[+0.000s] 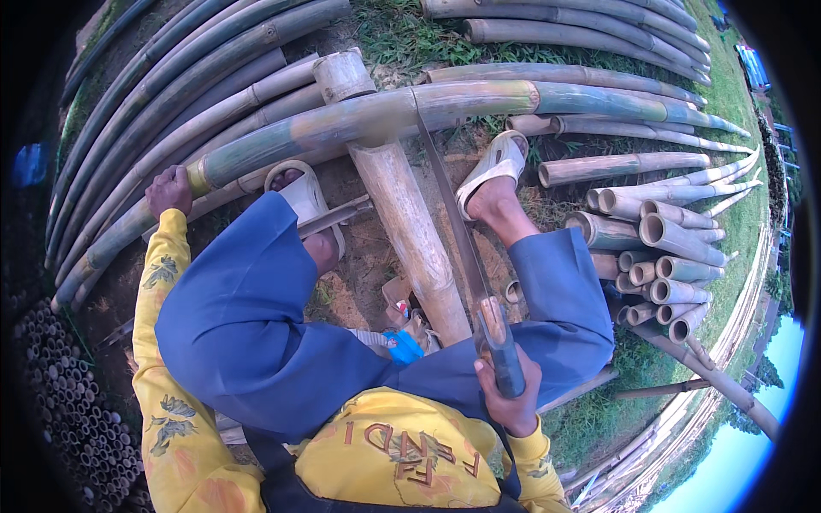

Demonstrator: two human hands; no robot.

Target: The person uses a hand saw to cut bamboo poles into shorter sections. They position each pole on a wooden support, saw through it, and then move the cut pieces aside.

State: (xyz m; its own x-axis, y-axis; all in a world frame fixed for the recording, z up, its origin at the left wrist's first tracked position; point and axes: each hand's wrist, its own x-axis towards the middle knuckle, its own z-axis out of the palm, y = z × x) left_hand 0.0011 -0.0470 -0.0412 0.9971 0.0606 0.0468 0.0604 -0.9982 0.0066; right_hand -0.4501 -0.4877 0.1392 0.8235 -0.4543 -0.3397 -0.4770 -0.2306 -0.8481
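A long green-brown bamboo pole [342,122] lies crosswise in front of me, over a thick bamboo post [402,222] that runs between my legs. My left hand [169,190] is closed over the pole at the left, beside a yellowish node. In my right hand [510,395] is the handle of a handsaw [457,231], the fingers wrapped round it near my right thigh. The saw's long narrow blade reaches away from me, and its far end touches the pole just right of the post. How deep the blade sits in the bamboo I cannot tell.
Long bamboo poles [214,73] lie side by side at the far left, and more poles [590,30] at the far right. Cut bamboo tubes [676,256] are piled on the right. A blue crumpled item [404,347] lies between my legs. My sandalled feet flank the post.
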